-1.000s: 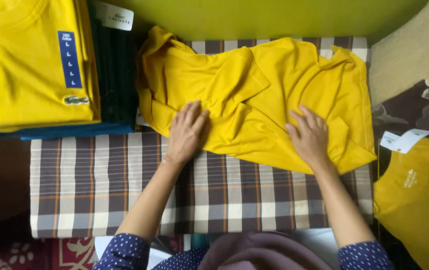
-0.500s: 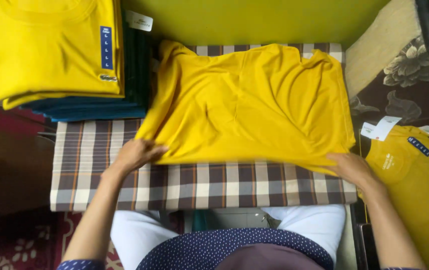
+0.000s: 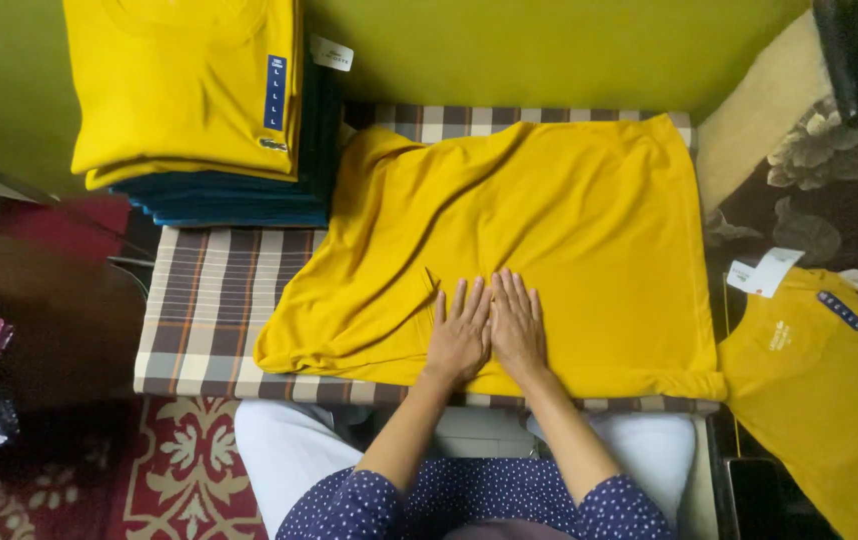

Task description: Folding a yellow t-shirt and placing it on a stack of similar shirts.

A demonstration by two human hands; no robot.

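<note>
Shirt [image 3: 549, 240], mustard yellow, spread on checked cushion [image 3: 219, 300]. Left hand [image 3: 459, 335] and right hand [image 3: 519, 325] side by side, fingers flat and open, pressing near hem. Probably light, soft, limp; best gripped at edges or corners.

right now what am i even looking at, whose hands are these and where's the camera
This is one picture from a camera worn on a person's head, looking straight down at their own two bare hands. The left hand and the right hand lie flat, side by side, palms down, on a mustard-yellow cotton shirt spread over a brown and white checked padded board. Neither hand grips anything; they press on the cloth. At the upper left stands a stack of folded shirts, yellow on top and dark blue below. At the right lies another folded yellow shirt with white paper tags.
</note>
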